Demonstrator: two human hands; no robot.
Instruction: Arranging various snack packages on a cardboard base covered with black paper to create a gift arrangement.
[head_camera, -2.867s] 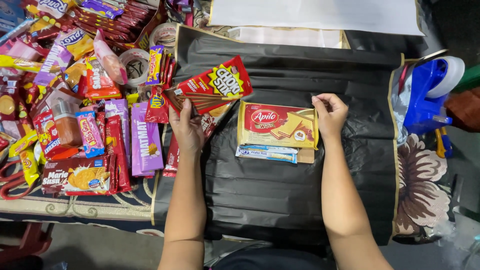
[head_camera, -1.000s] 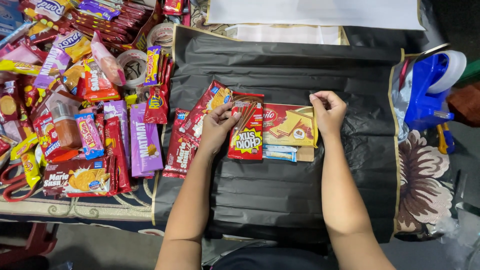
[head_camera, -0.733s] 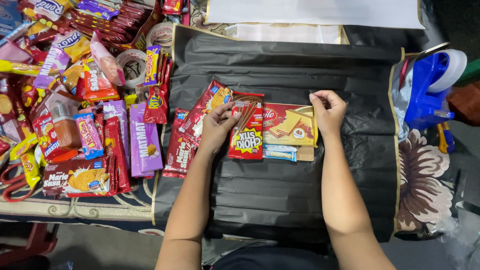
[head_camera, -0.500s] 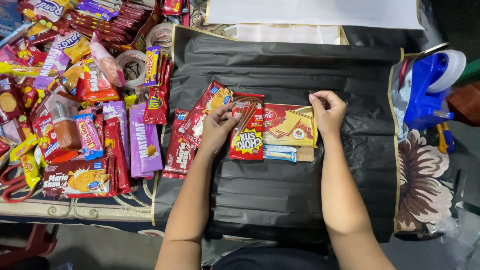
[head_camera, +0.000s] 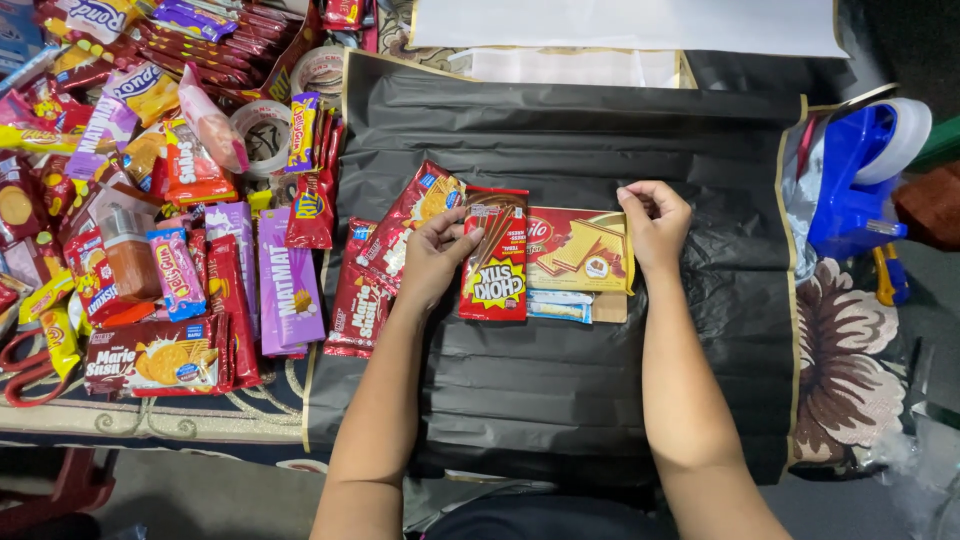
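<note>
Black plastic sheet (head_camera: 560, 400) spread over a patterned bench (head_camera: 850, 370), edged on the left by a crowded heap of snack packets (head_camera: 150, 200), with a blue tape dispenser (head_camera: 850, 180) off to the right. At the sheet's middle, a small cluster: red chocolate-stick packet (head_camera: 494, 258) standing with its long axis running away from the body, overlapping the left end of a flat red-and-yellow wafer box (head_camera: 585, 250) lying crosswise beneath it. Left hand (head_camera: 432, 258) directly against the stick packet's left edge, fingers (head_camera: 452, 222) curled and closed lightly on that edge, thumb on top, palm resting over two dark red biscuit packets (head_camera: 375, 275) fanned out to the left. Right hand (head_camera: 655, 222) at the wafer box's far right corner, fingertips pinched together there, though cannot tell whether gripping the box or only touching it. Left hand nearer the stick packet; right hand nearer the box. Pale blue packet (head_camera: 560, 305) peeking out under the box's near edge.
</note>
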